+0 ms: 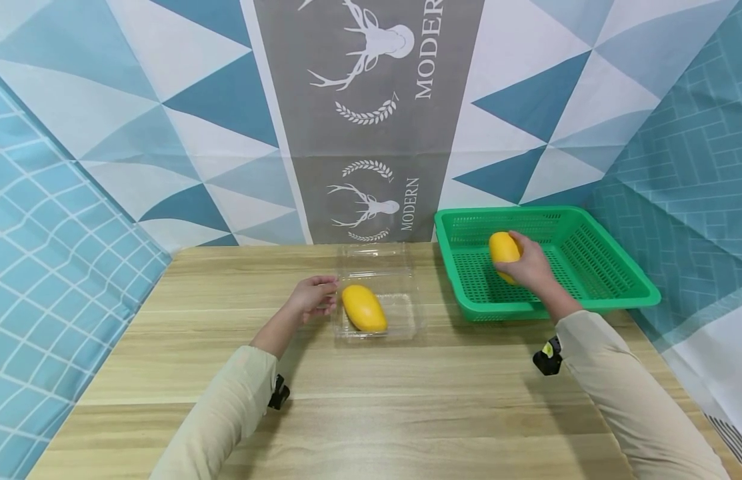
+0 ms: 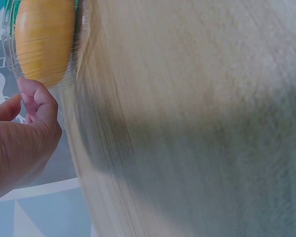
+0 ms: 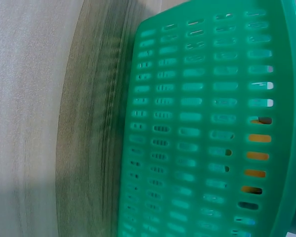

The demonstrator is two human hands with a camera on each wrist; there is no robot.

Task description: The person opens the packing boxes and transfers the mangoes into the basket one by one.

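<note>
A yellow mango (image 1: 363, 308) lies in a clear plastic clamshell box (image 1: 407, 313) whose lid stands open toward the wall. At the box's left side, my left hand (image 1: 315, 297) pinches its edge between thumb and curled fingers; the left wrist view shows the hand (image 2: 32, 118) right at the rim below the mango (image 2: 44, 44). My right hand (image 1: 529, 265) grips a second yellow mango (image 1: 504, 250) within the outline of the green basket (image 1: 631, 283). In the right wrist view, the basket's slotted wall (image 3: 192, 118) hides that hand, and yellow shows through several slots.
Both things stand on a wood-grain table (image 1: 377, 407), the box in the middle and the basket at the back right. A patterned cloth wall (image 1: 359, 133) rises directly behind them, with blue cloth sides (image 1: 53, 240) left and right.
</note>
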